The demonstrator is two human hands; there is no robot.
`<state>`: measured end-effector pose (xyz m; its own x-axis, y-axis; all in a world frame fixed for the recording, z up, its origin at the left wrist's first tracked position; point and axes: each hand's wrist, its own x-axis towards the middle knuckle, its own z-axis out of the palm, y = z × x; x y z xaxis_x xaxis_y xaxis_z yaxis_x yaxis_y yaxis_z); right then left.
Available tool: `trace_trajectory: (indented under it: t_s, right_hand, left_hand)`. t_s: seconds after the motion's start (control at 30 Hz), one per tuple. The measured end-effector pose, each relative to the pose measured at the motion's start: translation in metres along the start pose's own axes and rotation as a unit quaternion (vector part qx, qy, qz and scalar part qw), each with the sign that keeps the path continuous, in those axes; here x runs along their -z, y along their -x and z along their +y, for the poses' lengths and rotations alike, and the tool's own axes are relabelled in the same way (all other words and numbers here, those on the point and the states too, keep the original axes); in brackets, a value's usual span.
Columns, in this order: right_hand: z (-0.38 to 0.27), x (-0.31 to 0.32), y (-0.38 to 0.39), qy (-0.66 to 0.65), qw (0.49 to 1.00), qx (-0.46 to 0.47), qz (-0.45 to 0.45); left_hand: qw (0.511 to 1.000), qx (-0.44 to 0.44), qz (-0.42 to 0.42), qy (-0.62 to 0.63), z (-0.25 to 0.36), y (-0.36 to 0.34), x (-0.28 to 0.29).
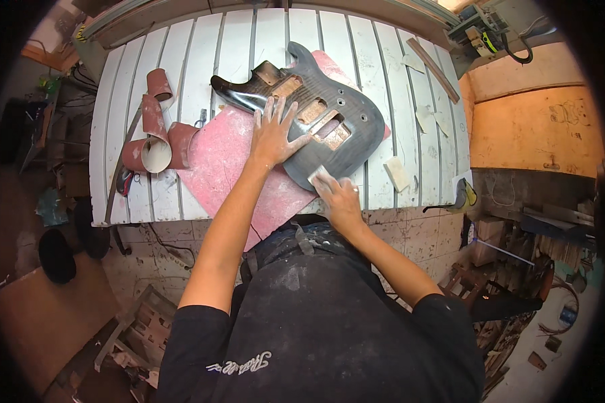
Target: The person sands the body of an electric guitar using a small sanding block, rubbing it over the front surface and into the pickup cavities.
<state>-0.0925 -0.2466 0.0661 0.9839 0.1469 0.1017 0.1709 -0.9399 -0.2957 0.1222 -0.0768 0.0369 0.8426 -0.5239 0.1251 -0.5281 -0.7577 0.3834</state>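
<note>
On the white slatted workbench, a dark, unfinished guitar body lies flat across a pink mat, horns pointing up and left. The left hand is spread wide, fingers splayed, palm pressed flat on the body beside the routed cavities, gripping nothing. The right hand sits at the body's lower edge, fingers curled down over a pale sanding block and pressing it against the wood. Curled rolls of reddish sandpaper rest left of the mat, and another pale block lies just right of the guitar.
</note>
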Motion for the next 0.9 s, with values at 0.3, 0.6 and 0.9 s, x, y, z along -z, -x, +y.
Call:
trace_trajectory:
  t_s: [0.3,0.6,0.9]
  right_hand:
    - [-0.012,0.006,-0.016,0.010,0.999,0.024,-0.042]
    - [-0.014,0.002,-0.025,0.047,0.998,0.038,-0.036]
    - [-0.017,0.004,-0.031,0.063,0.996,0.029,-0.051]
  left_hand:
    - [1.000,0.003,-0.013,0.006,0.000,-0.001,0.002]
    - [1.000,0.004,-0.011,-0.002,0.002,-0.001,0.001]
    - [1.000,-0.002,-0.022,0.010,0.003,-0.002,-0.001]
